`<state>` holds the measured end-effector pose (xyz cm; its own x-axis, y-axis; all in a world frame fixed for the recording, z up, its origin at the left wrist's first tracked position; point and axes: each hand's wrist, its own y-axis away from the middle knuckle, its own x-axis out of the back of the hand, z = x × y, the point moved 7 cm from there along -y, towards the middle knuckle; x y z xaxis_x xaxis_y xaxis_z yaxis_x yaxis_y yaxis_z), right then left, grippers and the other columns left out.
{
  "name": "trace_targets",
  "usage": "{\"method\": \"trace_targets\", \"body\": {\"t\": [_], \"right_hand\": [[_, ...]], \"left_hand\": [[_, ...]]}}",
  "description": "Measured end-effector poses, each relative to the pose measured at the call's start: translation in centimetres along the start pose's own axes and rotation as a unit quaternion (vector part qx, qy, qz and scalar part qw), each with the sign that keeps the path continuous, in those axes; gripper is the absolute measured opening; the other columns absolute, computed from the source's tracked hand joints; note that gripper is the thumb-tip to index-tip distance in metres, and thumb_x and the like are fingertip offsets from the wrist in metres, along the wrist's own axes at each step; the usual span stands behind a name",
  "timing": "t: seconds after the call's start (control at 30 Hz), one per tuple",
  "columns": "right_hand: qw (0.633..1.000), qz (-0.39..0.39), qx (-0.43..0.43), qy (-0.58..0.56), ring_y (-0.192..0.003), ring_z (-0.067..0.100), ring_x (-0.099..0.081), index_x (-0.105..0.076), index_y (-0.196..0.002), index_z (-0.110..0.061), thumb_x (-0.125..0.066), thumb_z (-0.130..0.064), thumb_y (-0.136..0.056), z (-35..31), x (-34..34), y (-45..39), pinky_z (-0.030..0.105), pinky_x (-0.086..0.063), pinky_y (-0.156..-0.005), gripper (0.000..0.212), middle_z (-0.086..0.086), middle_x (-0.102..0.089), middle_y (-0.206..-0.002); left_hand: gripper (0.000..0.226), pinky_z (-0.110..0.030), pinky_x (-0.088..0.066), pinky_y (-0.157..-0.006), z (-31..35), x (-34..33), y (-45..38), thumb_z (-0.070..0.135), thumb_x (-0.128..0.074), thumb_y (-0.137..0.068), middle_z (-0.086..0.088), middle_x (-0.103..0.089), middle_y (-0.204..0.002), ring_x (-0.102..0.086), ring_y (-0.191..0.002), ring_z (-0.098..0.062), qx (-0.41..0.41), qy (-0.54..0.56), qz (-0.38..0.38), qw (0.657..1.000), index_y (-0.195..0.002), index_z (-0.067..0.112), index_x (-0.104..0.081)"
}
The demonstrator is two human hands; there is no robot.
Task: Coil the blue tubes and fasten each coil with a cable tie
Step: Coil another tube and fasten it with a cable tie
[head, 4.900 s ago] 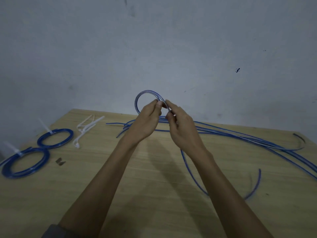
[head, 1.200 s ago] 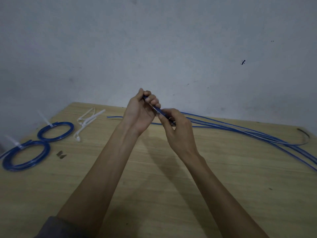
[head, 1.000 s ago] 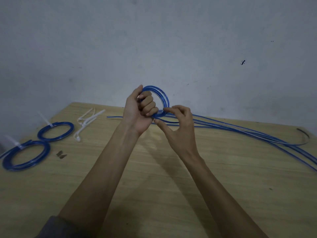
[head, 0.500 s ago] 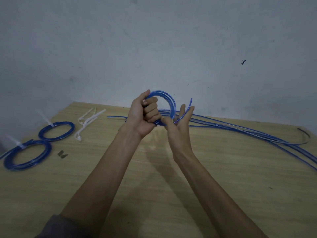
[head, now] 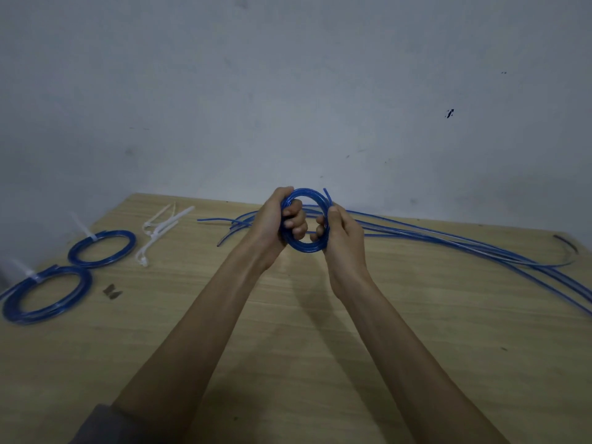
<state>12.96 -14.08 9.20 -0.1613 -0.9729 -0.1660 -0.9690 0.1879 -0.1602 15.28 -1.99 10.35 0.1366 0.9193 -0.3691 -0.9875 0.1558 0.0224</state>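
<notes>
I see two bare forearms running up from the bottom edge, each ending in a bare hand: left hand (head: 275,223), right hand (head: 343,238). No gloves, rings or watch show. A rolled grey fabric sleeve cuff (head: 96,426) sits at my left elbow.

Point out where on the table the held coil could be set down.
Bare wood lies in front of the loose blue tubes, right of the forearms, and near the front edge below the tied coils. The far-left corner is crowded with both tied coils and the cable ties.
</notes>
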Motion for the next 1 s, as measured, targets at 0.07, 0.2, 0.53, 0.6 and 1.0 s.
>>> {"method": "trace_targets", "body": {"t": [0.07,0.2,0.53,0.6,1.0], "right_hand": [[1.0,-0.011,-0.014,-0.018,-0.059,0.007,-0.049,-0.064,-0.102,-0.012,-0.042,-0.021,-0.108,0.6,0.0,-0.3,0.032,-0.044,-0.068,0.024,-0.002,-0.055,-0.08],[1.0,-0.004,-0.023,0.003,-0.061,0.008,-0.044,-0.062,-0.097,-0.012,-0.039,-0.019,-0.108,1.1,0.3,-0.3,0.027,-0.041,-0.063,0.027,-0.003,-0.062,-0.086],[0.99,-0.1,-0.05,0.081,-0.064,0.013,-0.047,-0.067,-0.102,0.004,-0.04,-0.02,-0.108,3.7,-1.9,0.4,0.025,-0.042,-0.061,0.036,0.0,-0.059,-0.075],[0.989,-0.118,-0.082,0.043,-0.065,0.012,-0.047,-0.07,-0.099,0.0,-0.042,-0.02,-0.108,4.5,-2.9,0.7,0.027,-0.042,-0.063,0.035,0.004,-0.059,-0.077],[0.966,-0.243,0.016,0.083,-0.066,0.008,-0.048,-0.075,-0.104,-0.023,-0.051,-0.015,-0.104,6.5,-9.8,2.3,0.026,-0.042,-0.067,0.025,0.009,-0.068,-0.085]], "left_hand": [[0.046,-0.031,-0.038,-0.059,-0.1,1.0,-0.3,0.033,-0.035,-0.104,0.001,-0.037,-0.048,-0.042,-0.048,-0.016,-0.036,-0.092,0.065,0.993,-0.062,0.016,-0.041],[0.045,-0.028,-0.043,-0.067,-0.3,2.0,0.5,0.04,-0.033,-0.108,0.004,-0.052,-0.058,-0.053,-0.059,-0.011,-0.118,-0.266,0.086,0.953,-0.082,0.013,-0.059],[0.034,-0.036,-0.059,-0.069,-1.2,7.3,3.7,0.032,-0.048,-0.105,-0.006,-0.071,-0.072,-0.069,-0.073,-0.02,-0.123,-0.297,0.039,0.946,-0.095,0.006,-0.068],[0.035,-0.038,-0.058,-0.073,-1.4,8.4,4.1,0.031,-0.048,-0.105,-0.009,-0.072,-0.075,-0.069,-0.074,-0.021,-0.113,-0.3,0.043,0.946,-0.098,0.003,-0.068],[0.019,-0.025,-0.053,-0.058,0.3,13.4,6.2,0.019,-0.062,-0.099,-0.013,-0.072,-0.076,-0.065,-0.06,-0.017,-0.139,-0.316,0.122,0.93,-0.093,0.004,-0.073]]}}
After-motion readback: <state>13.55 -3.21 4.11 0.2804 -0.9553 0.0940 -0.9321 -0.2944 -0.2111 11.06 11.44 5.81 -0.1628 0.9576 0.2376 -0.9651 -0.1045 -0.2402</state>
